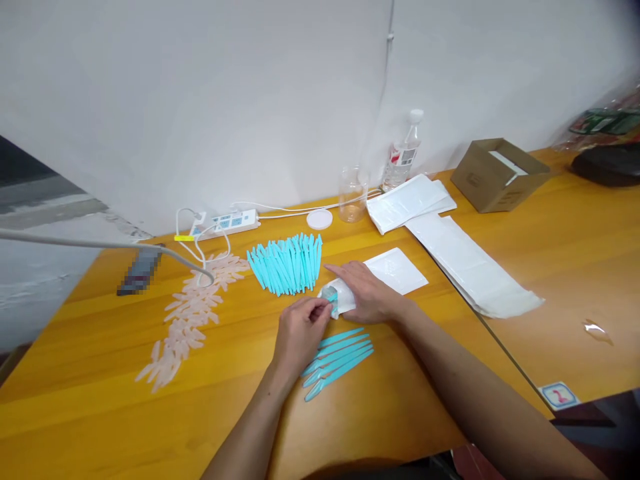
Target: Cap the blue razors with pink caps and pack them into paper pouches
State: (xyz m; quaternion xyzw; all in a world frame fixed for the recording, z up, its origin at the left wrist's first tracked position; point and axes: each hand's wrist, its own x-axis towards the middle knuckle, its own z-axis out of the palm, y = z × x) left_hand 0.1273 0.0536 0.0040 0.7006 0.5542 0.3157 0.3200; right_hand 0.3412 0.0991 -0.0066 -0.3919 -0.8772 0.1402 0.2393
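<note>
My left hand point(300, 330) pinches the teal end of a razor-like tool point(330, 295) that sticks out of a small white pouch point(343, 293). My right hand point(363, 290) lies over that pouch and holds it against the wooden table point(100, 413). Several loose teal tools point(337, 360) lie in a row just below my hands. A larger fanned pile of teal tools point(287, 263) sits just beyond my hands. One flat white pouch point(397, 270) lies to the right of my right hand.
Clear pinkish caps point(193, 310) are strewn at the left. A power strip point(225, 223), a white lid point(319, 219), a clear jar point(353, 193) and a water bottle point(403, 153) line the wall. Stacked white pouches point(445, 233) and a cardboard box point(500, 173) lie at the right.
</note>
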